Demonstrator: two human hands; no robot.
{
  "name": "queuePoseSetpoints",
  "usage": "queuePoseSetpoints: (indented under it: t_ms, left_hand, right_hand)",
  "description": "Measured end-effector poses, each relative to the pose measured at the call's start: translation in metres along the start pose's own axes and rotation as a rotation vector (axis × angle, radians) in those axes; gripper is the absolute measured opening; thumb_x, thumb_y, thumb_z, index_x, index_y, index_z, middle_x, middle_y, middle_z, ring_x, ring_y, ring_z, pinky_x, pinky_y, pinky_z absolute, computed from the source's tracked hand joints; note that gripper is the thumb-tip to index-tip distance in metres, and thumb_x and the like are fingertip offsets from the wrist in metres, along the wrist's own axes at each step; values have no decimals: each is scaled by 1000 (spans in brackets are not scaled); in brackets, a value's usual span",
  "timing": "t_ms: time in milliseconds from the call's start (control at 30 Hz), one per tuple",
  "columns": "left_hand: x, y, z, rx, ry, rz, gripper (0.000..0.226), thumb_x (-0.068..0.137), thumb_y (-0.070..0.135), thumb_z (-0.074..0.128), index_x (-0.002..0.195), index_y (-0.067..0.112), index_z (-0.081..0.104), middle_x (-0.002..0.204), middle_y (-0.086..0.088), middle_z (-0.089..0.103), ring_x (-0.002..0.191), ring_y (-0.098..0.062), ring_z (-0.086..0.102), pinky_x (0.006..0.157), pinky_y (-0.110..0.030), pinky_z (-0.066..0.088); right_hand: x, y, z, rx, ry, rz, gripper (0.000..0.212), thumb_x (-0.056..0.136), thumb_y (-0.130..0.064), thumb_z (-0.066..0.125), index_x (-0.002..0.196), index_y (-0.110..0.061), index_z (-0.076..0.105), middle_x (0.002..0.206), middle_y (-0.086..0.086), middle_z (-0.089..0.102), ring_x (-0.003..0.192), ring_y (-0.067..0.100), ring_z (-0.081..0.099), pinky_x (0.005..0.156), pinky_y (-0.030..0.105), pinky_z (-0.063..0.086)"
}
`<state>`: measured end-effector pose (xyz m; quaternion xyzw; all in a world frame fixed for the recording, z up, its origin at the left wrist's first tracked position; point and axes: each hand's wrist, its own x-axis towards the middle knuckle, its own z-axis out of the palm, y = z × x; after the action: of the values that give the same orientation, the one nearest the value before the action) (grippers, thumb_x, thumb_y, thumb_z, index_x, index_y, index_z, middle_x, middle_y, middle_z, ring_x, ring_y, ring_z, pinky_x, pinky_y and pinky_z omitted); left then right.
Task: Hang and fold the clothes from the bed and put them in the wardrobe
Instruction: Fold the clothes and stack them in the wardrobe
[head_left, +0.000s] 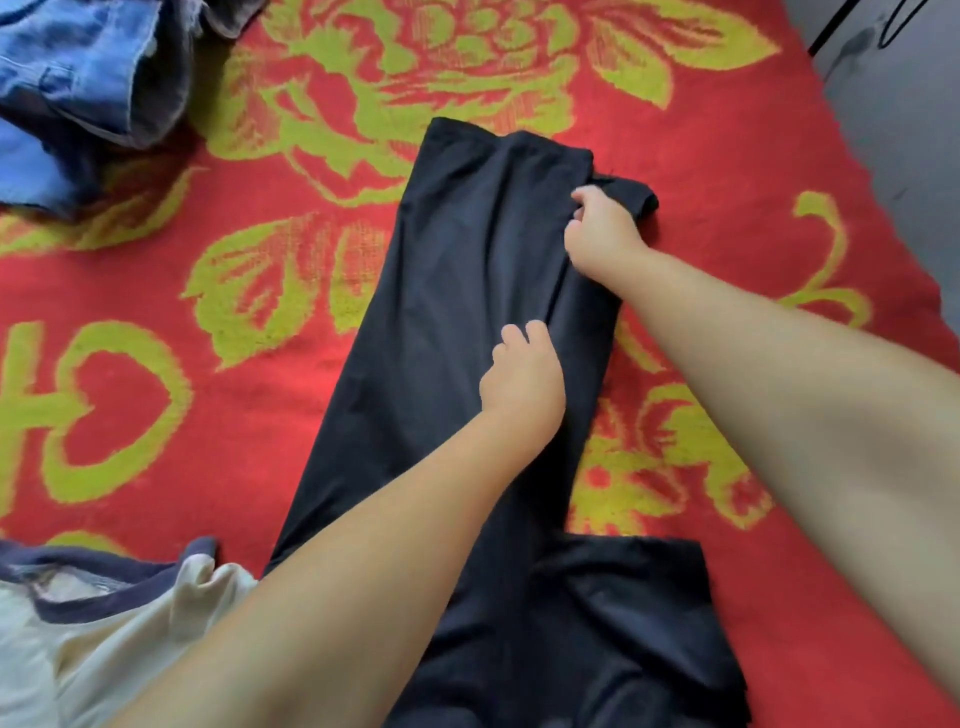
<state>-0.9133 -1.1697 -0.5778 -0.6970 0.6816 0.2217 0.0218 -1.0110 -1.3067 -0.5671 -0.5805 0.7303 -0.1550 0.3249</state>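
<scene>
Bedroom, red floral bedspread (701, 156), strewn clothes (78, 78)

Black trousers (467, 322) lie on a red bedcover (727, 171) patterned with yellow-green flowers, beside blue denim (78, 78).

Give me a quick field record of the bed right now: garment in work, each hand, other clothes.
garment in work: black trousers, laid flat lengthwise on the red bedspread
left hand: gripping a fold mid-trousers
right hand: gripping the far right edge of the trousers
other clothes: denim garment far left; white shirt near left
</scene>
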Motion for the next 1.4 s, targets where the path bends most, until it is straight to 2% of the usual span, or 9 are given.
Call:
queuePoseSetpoints:
  t_ms: [200,333,400,500,700,867,1100,1267,1400]
  left_hand:
    - [8,-17,7,33,-64,-19,18,95,14,50,94,14,32,91,-2,38,72,-19,40,52,-27,28]
    - [3,-23,-3,-168,-24,-13,8,97,11,38,92,13,32,76,0,39,69,-25,45,49,-30,25]
    - [-6,-22,-10,-319,14,43,4,99,13,36,94,13,35,81,-4,50,71,-28,48,58,-31,31]
    - [-22,-7,-17,-549,30,167,8,100,16,39,93,16,35,78,0,49,71,-25,47,62,-34,34]
    - [-25,10,21,-643,-181,149,17,99,24,47,112,13,44,94,-2,54,79,-18,50,74,-35,44]
    - [-36,-14,28,-723,-327,252,48,100,22,44,145,13,32,127,-2,47,106,-6,48,93,-18,37]
    - [-145,-73,39,-253,155,338,29,86,33,45,107,13,47,98,-6,57,86,-22,49,75,-32,37]
    - [-244,-117,71,94,-142,568,60,70,61,58,107,15,51,107,-5,56,96,-22,54,95,-40,37]
    - [-260,-117,72,250,-345,659,61,46,32,82,98,16,55,81,0,56,69,-19,54,59,-28,45]
  right_hand:
    - [62,-10,14,66,108,373,49,98,-21,42,142,-4,30,148,10,34,134,26,38,108,31,32]
    - [66,-14,9,287,89,352,22,95,-13,38,113,-19,48,122,2,52,111,18,52,101,31,44]
    - [70,-16,-1,317,181,279,12,90,-14,40,101,-19,43,105,1,55,94,16,56,88,25,51]
    - [59,-19,-29,237,286,153,9,93,-11,37,99,-18,36,85,-9,44,67,4,42,50,7,36]
    - [49,26,-35,124,260,195,13,97,-16,40,110,-16,40,110,3,50,91,17,46,62,20,33]
    - [34,41,-23,244,104,199,65,87,-34,62,141,-16,33,133,1,52,117,16,53,99,27,43]
    - [-44,50,-7,131,2,240,75,91,-27,58,151,-14,14,143,8,44,128,24,46,102,26,34]
    - [-101,53,12,85,-150,204,88,90,-20,62,153,-11,1,151,7,37,135,24,39,107,26,29]
    - [-161,76,32,-15,-136,156,87,83,-36,61,152,-20,9,133,15,53,119,35,52,102,52,40]
